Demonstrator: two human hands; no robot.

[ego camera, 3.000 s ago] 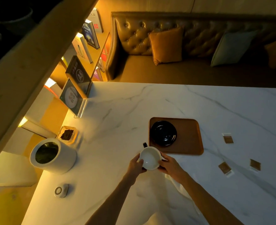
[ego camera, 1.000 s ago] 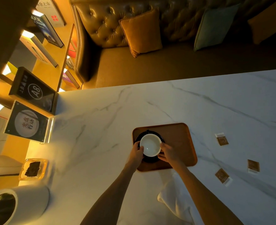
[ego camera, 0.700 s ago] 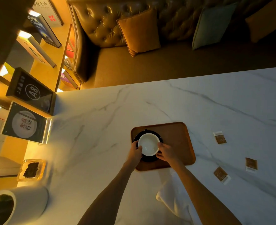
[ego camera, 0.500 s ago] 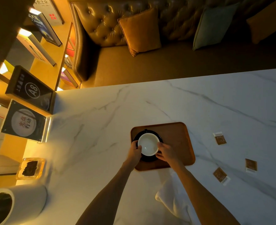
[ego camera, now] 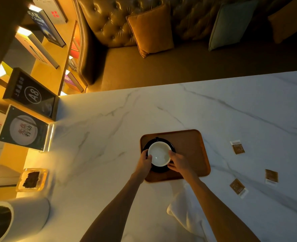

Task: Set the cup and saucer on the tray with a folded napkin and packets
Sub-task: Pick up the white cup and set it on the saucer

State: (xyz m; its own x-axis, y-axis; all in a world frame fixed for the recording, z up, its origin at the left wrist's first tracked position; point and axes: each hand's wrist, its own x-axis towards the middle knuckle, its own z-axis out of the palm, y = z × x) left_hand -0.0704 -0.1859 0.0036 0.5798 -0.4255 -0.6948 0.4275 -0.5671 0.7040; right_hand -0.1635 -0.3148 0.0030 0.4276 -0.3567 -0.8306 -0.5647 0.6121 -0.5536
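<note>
A white cup (ego camera: 159,153) stands on a black saucer (ego camera: 148,144) at the left end of a brown wooden tray (ego camera: 189,145) on the marble table. My left hand (ego camera: 145,162) grips the cup's left side and my right hand (ego camera: 178,163) grips its right side. A crumpled white napkin (ego camera: 184,212) lies on the table near me, partly under my right forearm. Three brown packets lie on the table right of the tray: the far packet (ego camera: 238,147), the near packet (ego camera: 238,187) and the rightmost packet (ego camera: 271,176).
At the table's left edge stand a white cylindrical container (ego camera: 16,219), a small glass dish (ego camera: 31,179) with dark contents, and two upright signs (ego camera: 24,130). Behind the table is a leather bench (ego camera: 144,70) with cushions.
Three seconds ago both hands held the cup over the table in front of the tray. It now sits on the saucer, with the hands still around it and almost still.
</note>
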